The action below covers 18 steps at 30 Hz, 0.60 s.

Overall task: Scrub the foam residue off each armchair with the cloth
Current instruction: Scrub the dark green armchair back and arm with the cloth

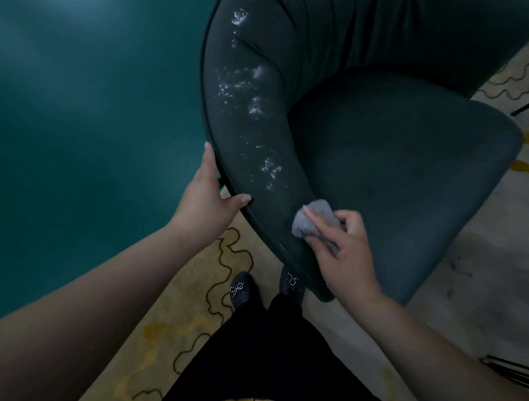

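A dark green armchair (397,167) fills the upper middle of the head view. White foam residue (252,100) runs in patches along the inside of its curved arm, from the back down toward me. My right hand (345,249) holds a bunched grey cloth (311,218) and presses it against the arm's lower end, just below the last foam patch. My left hand (207,195) grips the outer rim of the arm, thumb on top of the edge and fingers behind it.
A large teal surface (73,103) lies to the left of the chair. A pale carpet with dark squiggles and yellow shapes (226,261) covers the floor. My dark shoes (242,289) stand close under the chair's arm. Thin black rods (517,371) show at the right edge.
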{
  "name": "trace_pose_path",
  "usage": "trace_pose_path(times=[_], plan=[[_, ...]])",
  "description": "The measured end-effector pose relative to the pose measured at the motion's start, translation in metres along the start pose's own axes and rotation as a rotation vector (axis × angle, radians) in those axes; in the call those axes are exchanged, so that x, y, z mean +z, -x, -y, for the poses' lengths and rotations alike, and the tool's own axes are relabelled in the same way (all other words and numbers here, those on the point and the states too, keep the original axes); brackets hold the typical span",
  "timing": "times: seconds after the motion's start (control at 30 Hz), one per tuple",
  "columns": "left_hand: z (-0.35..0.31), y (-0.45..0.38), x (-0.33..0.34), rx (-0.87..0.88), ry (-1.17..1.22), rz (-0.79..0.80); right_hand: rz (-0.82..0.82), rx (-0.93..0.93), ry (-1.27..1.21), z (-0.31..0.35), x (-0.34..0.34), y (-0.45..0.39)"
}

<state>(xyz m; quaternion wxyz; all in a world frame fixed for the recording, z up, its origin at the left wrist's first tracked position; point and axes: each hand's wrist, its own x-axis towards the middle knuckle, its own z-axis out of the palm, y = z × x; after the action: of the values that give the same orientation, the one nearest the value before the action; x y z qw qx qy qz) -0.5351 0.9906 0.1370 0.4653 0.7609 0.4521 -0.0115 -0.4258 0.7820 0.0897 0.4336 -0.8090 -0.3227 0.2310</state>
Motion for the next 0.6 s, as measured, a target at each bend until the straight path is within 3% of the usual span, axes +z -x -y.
trace_pose_path(times=[0.27,0.4,0.6], plan=[[-0.002,0.000,0.000,0.011,-0.015,-0.020,-0.033,-0.172,0.122,0.039,0.021,-0.008],[-0.003,0.000,-0.001,0.015,-0.018,0.003,-0.029,-0.252,0.177,0.021,0.008,0.010],[-0.004,0.002,-0.001,0.007,0.001,-0.003,-0.066,-0.202,0.115,0.025,0.017,0.008]])
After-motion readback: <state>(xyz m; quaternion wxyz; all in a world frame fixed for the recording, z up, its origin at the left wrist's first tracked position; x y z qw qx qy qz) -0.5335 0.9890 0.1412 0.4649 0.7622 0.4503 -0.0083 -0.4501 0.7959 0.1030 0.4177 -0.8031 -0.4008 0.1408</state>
